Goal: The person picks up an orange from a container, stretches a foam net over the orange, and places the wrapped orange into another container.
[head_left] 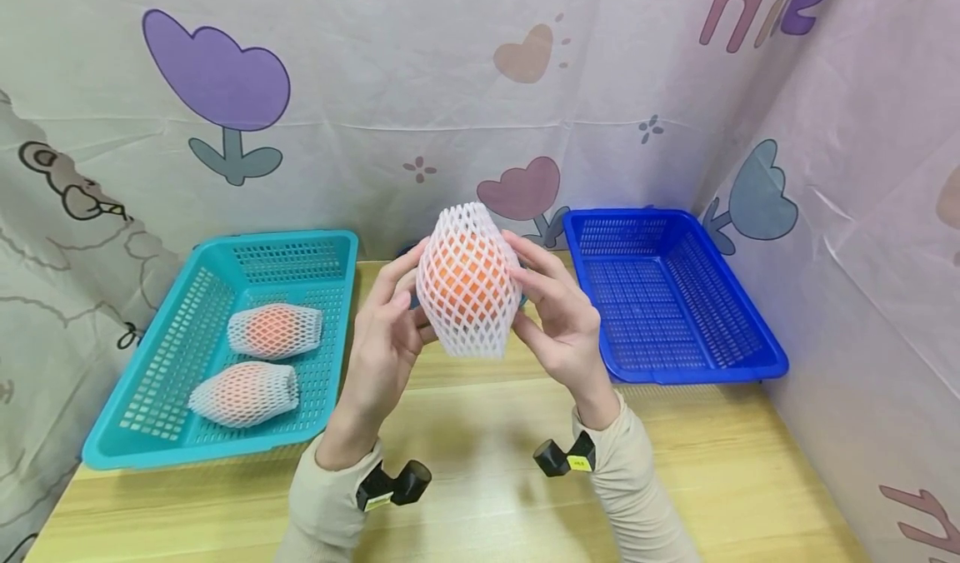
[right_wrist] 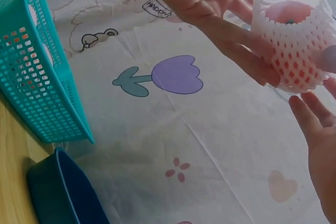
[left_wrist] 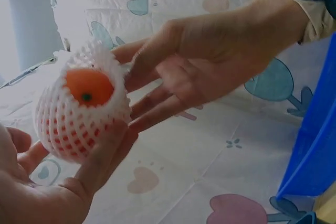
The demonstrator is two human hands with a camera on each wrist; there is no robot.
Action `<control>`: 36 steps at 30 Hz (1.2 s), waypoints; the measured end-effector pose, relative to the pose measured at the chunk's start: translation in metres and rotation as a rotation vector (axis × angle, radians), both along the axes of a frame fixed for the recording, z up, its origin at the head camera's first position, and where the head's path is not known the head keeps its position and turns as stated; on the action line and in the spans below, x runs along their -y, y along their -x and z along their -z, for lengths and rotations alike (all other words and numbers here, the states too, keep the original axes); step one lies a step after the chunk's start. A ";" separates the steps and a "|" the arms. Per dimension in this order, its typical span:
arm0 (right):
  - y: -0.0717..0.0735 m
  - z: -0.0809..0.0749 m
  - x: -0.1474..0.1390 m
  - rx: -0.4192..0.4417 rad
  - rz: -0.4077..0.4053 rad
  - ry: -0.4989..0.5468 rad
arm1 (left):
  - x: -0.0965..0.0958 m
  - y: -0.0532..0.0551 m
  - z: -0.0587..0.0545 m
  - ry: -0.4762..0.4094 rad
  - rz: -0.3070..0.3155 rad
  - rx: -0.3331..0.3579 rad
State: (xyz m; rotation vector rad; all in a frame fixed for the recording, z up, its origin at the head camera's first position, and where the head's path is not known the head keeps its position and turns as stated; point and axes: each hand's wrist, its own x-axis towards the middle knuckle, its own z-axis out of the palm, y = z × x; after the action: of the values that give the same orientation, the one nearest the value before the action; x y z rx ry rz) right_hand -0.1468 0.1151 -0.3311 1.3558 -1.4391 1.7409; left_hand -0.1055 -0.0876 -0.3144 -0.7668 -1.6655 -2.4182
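Held up between both hands above the table is an orange [head_left: 468, 280] in a white foam net [head_left: 480, 342]. My left hand [head_left: 375, 355] grips its left side, thumb toward the camera and fingers behind. The right hand [head_left: 566, 330] holds the opposite side with its fingertips and thumb. In the left wrist view, the net's open end shows the orange [left_wrist: 97, 85] with its green stem spot. Two more netted fruits, an upper one [head_left: 273, 331] and a lower one [head_left: 247, 394], lie in the turquoise basket [head_left: 351, 296] at left.
On the right stands a blue basket [head_left: 630, 313] with nothing in it. A dark blue container [right_wrist: 68, 192] shows in the right wrist view, mostly hidden behind the hands in the head view. A printed cloth [head_left: 390, 63] hangs behind the wooden table [head_left: 480, 480].
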 end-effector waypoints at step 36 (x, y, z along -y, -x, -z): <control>-0.025 -0.025 0.007 0.635 0.025 0.061 | -0.014 0.009 0.004 0.219 -0.326 -0.436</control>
State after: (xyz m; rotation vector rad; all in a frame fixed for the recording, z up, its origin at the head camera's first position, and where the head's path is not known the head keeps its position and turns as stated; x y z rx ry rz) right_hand -0.1214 0.1081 -0.3065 0.7685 -1.6816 2.2987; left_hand -0.1144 -0.0738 -0.3181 -0.8901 -1.7245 -1.7245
